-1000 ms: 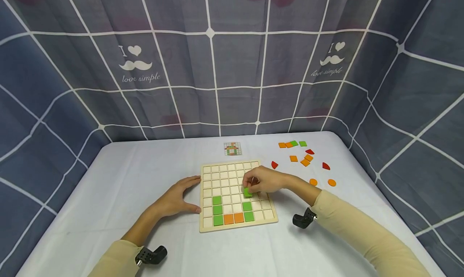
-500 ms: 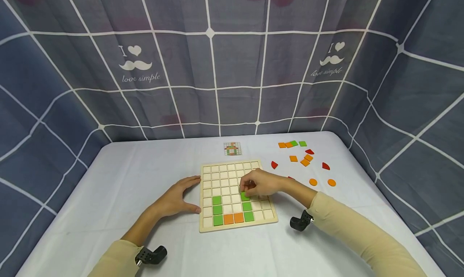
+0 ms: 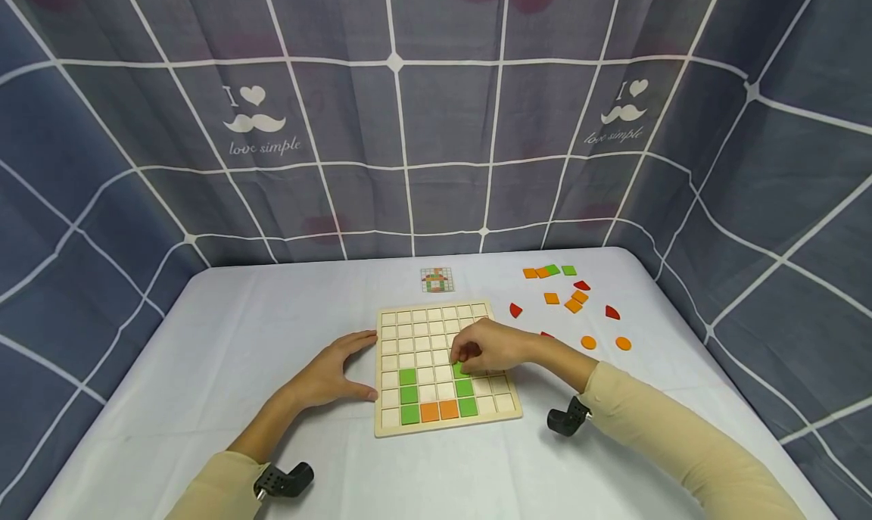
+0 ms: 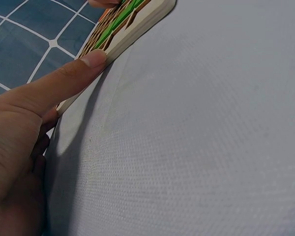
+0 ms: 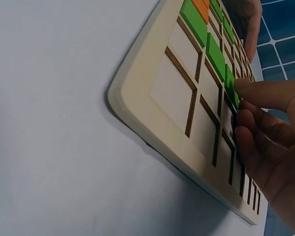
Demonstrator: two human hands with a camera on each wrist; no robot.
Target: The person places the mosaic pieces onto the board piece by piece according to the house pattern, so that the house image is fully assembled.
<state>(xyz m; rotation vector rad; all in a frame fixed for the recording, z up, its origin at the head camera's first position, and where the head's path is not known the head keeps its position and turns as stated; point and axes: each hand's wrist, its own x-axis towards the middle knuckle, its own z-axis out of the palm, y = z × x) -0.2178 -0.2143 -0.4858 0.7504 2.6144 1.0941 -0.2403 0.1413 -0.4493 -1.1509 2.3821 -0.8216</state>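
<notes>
A wooden grid board (image 3: 406, 344) lies on the white table. Green square tiles (image 3: 409, 394) fill cells in two columns, with orange square tiles (image 3: 439, 410) between them in the bottom row. My left hand (image 3: 334, 368) steadies the board's left edge, thumb and fingers spread; in the left wrist view the thumb (image 4: 69, 81) presses the rim. My right hand (image 3: 493, 346) is over the board, its fingertips on the uppermost green tile (image 3: 459, 369) of the right column. The right wrist view shows the thumb tip against that tile (image 5: 230, 84), which sits at its cell; the fingers are curled below.
A small pattern card (image 3: 437, 279) lies behind the board. Loose orange squares (image 3: 552, 298), green squares (image 3: 568, 269), red quarter-rounds (image 3: 612, 312) and orange discs (image 3: 623, 344) are scattered at the right. A grey curtain (image 3: 443, 126) surrounds the table.
My right hand has moved slightly left and down with the green tile, bringing it to the cell above the right green column. The left hand stays where it was.
</notes>
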